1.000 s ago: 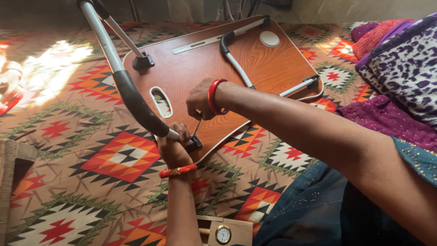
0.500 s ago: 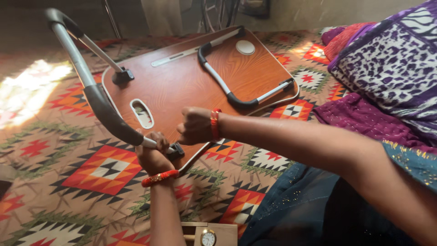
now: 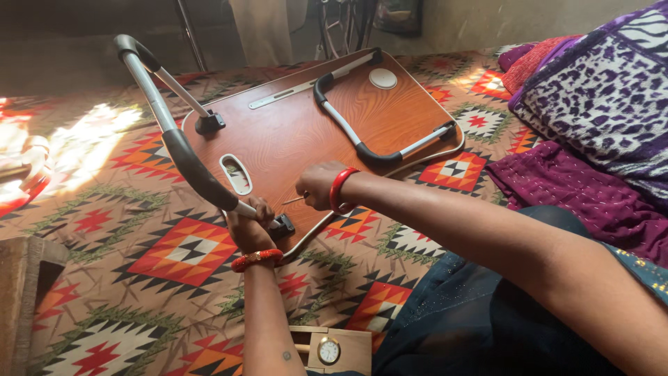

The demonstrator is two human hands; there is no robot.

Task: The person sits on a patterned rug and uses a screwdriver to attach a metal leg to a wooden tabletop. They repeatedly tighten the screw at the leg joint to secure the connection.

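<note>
A brown wooden folding lap table (image 3: 299,132) lies upside down on a patterned cloth. One U-shaped metal leg (image 3: 174,146) with a black foam grip stands raised; the other leg (image 3: 369,143) lies folded flat on the board. My left hand (image 3: 252,221) grips the raised leg's lower end at its black hinge bracket (image 3: 282,226). My right hand (image 3: 316,186), with a red bangle, holds a thin screwdriver (image 3: 294,200) whose tip points toward that bracket.
The cloth (image 3: 160,271) has red, orange and black geometric patterns. A purple animal-print pillow (image 3: 598,97) and purple fabric lie at the right. A small wooden box with a clock face (image 3: 330,349) sits near my knees. A wooden block (image 3: 21,292) is at the left edge.
My right hand has drawn back slightly from the board, so the screwdriver shaft now shows. The view has shifted up and right. My left hand stays on the leg's end.
</note>
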